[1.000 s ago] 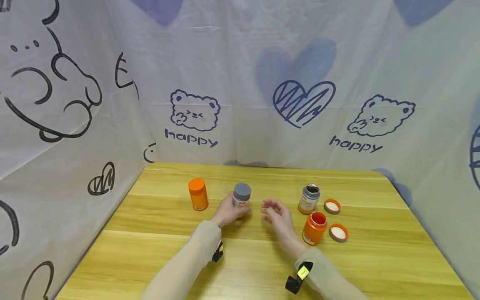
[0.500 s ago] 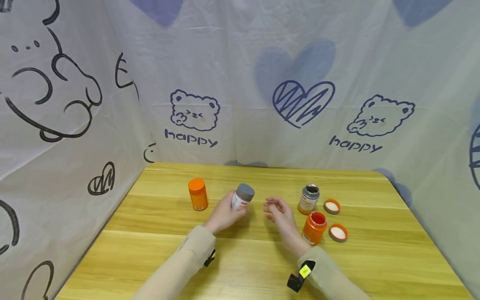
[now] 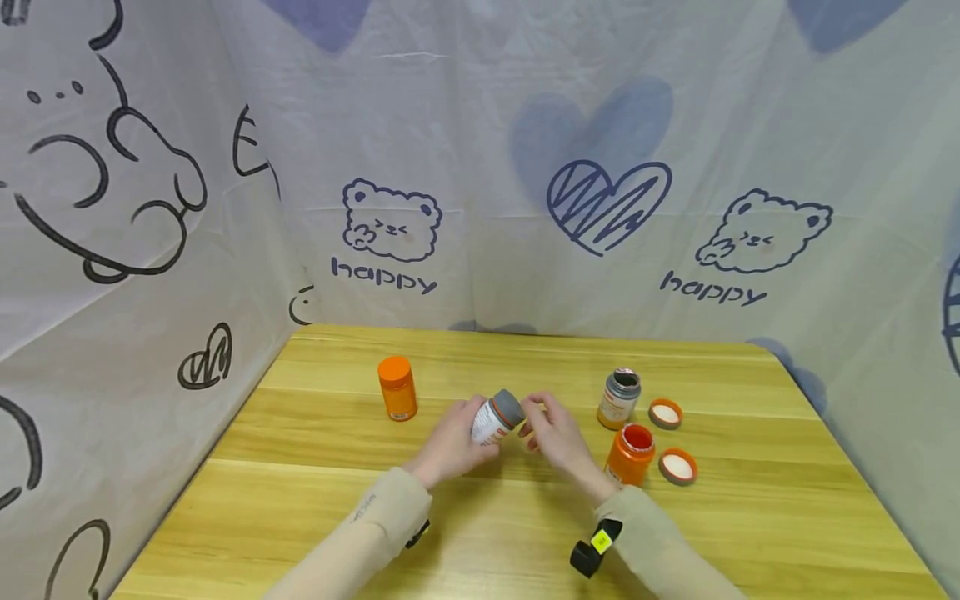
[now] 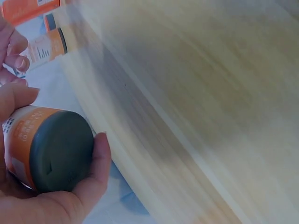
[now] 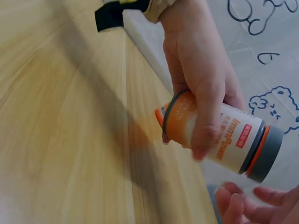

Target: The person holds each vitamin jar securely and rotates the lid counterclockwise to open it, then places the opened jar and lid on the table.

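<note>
My left hand (image 3: 448,446) grips a white supplement bottle (image 3: 489,425) with a grey cap (image 3: 509,407), lifted off the table and tilted so the cap leans right. In the right wrist view, the left fingers wrap around the bottle's label (image 5: 236,137), and an orange band shows near its base. The left wrist view shows its dark base (image 4: 65,151) from below. Close to the cap is my right hand (image 3: 558,437), its fingers loosely bent. A small gap separates those right fingers (image 5: 233,205) from the cap in the right wrist view.
A closed orange bottle (image 3: 397,390) stands at the left. To the right are an uncapped grey-necked bottle (image 3: 617,402) and an uncapped orange bottle (image 3: 628,458). Beside them lie two upturned lids, one farther lid (image 3: 665,413) and one nearer lid (image 3: 678,467). A printed curtain (image 3: 480,283) borders the table.
My left hand has raised the supplement bottle from upright, tipped it over and brought its cap rightward, close to my right hand. The right hand has moved only slightly.
</note>
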Tool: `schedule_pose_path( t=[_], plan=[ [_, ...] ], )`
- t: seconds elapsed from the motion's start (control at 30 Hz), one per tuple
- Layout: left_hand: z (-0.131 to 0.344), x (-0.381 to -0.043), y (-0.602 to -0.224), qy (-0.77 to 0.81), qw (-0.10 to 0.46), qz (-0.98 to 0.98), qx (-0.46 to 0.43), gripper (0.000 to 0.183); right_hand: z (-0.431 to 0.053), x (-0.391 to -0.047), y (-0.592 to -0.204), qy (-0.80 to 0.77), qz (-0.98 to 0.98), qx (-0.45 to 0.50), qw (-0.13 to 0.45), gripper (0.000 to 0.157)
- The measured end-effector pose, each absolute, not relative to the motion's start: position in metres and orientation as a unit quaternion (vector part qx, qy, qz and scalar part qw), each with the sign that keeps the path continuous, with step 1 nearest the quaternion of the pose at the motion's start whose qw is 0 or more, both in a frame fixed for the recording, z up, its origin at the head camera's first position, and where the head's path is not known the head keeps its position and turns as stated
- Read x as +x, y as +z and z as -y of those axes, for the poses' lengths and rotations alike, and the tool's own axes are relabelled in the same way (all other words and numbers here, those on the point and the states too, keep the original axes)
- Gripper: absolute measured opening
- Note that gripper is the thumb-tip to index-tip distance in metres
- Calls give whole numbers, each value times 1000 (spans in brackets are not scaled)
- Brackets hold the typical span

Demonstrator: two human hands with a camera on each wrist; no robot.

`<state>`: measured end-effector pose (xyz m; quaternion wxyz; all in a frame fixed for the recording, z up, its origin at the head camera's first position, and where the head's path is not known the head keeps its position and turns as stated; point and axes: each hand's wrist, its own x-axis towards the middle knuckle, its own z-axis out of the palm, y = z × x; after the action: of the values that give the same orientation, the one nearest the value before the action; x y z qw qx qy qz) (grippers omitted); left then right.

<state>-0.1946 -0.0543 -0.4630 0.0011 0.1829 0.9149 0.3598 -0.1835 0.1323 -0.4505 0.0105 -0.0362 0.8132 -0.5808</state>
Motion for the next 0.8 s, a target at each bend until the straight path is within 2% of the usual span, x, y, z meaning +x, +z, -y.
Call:
schedule_pose_path(
  t=[0.17, 0.47, 0.8],
  plan=[
    [51, -186, -464, 353, 13, -918, 182, 59, -130, -185, -449, -510, -858, -45, 29, 42],
    [47, -176, -472, 323, -25, -927, 189, 52, -123, -185, -450, -418, -907, -43, 33, 54],
    [39, -172, -477, 282, -61, -939, 186, 49, -120, -191, -456, -390, -920, -24, 32, 57]
  ],
)
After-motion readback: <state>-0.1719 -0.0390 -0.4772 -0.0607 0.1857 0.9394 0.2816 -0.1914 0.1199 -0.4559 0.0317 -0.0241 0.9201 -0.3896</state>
